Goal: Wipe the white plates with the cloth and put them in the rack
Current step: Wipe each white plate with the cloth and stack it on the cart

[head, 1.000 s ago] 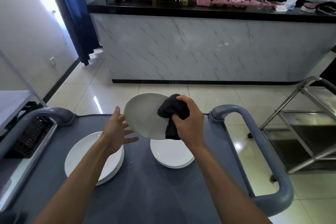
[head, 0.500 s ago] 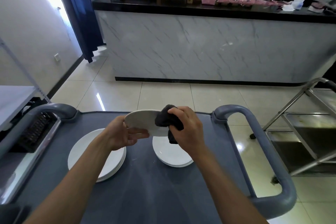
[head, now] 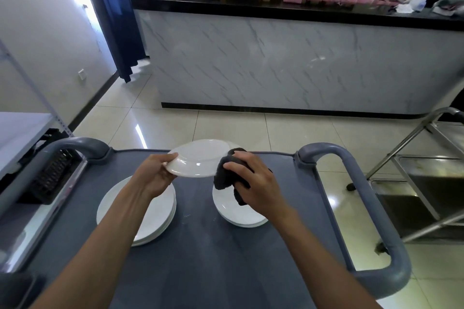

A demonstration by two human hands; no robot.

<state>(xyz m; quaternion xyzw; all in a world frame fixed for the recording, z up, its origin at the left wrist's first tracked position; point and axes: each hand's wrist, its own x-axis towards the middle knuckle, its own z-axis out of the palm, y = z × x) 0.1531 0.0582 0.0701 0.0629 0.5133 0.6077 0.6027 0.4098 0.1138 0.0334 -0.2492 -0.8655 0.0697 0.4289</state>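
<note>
The white plate (head: 200,159) is held in the air over the far middle of the grey cart worktop (head: 200,258), turned underside up so its foot ring faces the camera, and tilted slightly down toward the near side. The wiping step looks to be in hand, now on the back of the plate: the dark cloth (head: 226,175) is pressed against the plate's right rim. The left hand (head: 155,174) pinches the left rim, thumb on top and fingers curled beneath, so its grip is closed on the plate. The right hand (head: 253,180) is bunched around the cloth, its grip closed on it, knuckles up and wrist bent down toward the plate edge. Both forearms reach forward from the near edge and converge on the plate. Below lie two stacks of white plates, a left stack (head: 150,221) and a right stack (head: 238,213), well apart; which stack is already wiped cannot be told. The next move likely calls for sweeping the cloth round the underside while the left hand steadies the rim, then carrying the plate to a rack; the black slotted rack (head: 50,178) at the left edge may be it.
</note>
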